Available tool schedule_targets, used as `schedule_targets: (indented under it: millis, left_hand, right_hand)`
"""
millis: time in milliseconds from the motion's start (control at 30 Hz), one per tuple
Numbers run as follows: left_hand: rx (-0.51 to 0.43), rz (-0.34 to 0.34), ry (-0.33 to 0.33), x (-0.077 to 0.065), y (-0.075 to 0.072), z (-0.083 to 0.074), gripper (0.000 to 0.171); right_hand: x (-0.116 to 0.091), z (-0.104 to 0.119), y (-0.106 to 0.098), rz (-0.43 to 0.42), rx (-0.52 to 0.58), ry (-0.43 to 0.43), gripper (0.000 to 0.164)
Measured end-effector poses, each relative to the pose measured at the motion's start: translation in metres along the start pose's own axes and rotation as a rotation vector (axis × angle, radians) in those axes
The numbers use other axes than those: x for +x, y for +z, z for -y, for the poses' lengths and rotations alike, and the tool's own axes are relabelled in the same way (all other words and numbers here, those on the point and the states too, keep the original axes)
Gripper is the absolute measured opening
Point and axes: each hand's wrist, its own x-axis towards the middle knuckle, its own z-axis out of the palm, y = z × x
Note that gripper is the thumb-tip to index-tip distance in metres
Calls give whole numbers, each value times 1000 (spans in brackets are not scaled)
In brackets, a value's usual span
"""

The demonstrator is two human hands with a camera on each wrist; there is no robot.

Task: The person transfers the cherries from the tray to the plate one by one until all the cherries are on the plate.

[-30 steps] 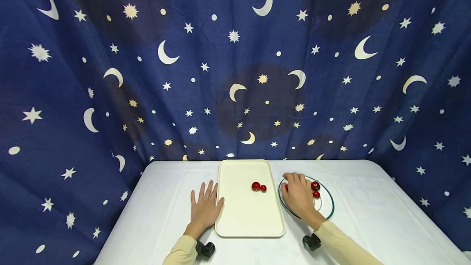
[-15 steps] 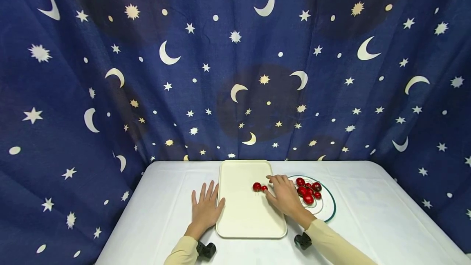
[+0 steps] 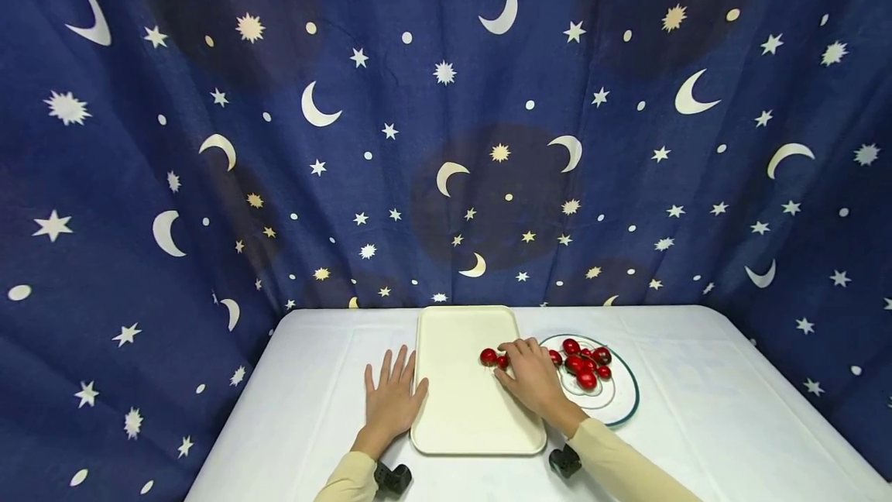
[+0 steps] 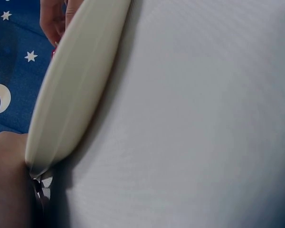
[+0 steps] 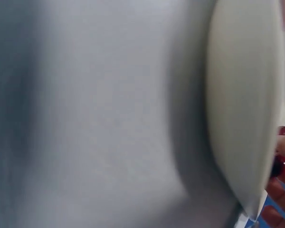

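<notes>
My right hand [image 3: 533, 374] reaches over the right side of the cream tray [image 3: 467, 417], thumb and fingers curved round a small glossy red cherry tomato [image 3: 502, 362]. Another, larger cherry tomato [image 3: 488, 357] lies just left of it. In the right wrist view, the tomato [image 5: 281, 164] shows between thumb and fingers [image 5: 275, 190], partly covered. My left hand [image 3: 392, 401] lies flat on the cloth with its fingers spread, the thumb at the tray's left edge. The left wrist view catches the tray's side [image 4: 80, 76] and the right hand [image 4: 59, 19] beyond.
Right of the tray is a clear plate with a teal rim [image 3: 630, 409], holding several red cherry tomatoes [image 3: 587, 380]. A white cloth [image 3: 697, 409] covers the table. Behind hangs a dark blue curtain [image 3: 390, 184] with moons and stars.
My right hand has moved left from the plate to the tray, its thumb and fingers coming round the smaller tomato. The plate's tomatoes are now uncovered. My left hand stays put.
</notes>
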Motion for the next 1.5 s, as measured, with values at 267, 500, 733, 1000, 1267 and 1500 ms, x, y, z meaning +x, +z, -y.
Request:
schedule_targets:
  millis: [267, 500, 733, 1000, 1267, 1500]
  left_hand:
    - [3, 41, -18, -4, -12, -8, 64]
    - [-10, 34, -18, -5, -11, -9, 64]
    - [-30, -24, 12, -3, -3, -5, 64]
    - [-31, -28, 7, -1, 2, 0, 64]
    - [0, -33, 7, 0, 7, 4, 64]
    - [-1, -51, 13, 0, 8, 3, 63]
  right_hand:
    - [-1, 0, -1, 17, 1, 22, 24]
    - [-3, -3, -4, -14, -4, 15, 23]
    - [-4, -13, -10, -67, -20, 41, 22]
    - [-7, -32, -23, -120, -33, 88, 24]
    - [-14, -48, -25, -85, -66, 159, 22]
    - [-18, -54, -26, -83, -102, 183, 22]
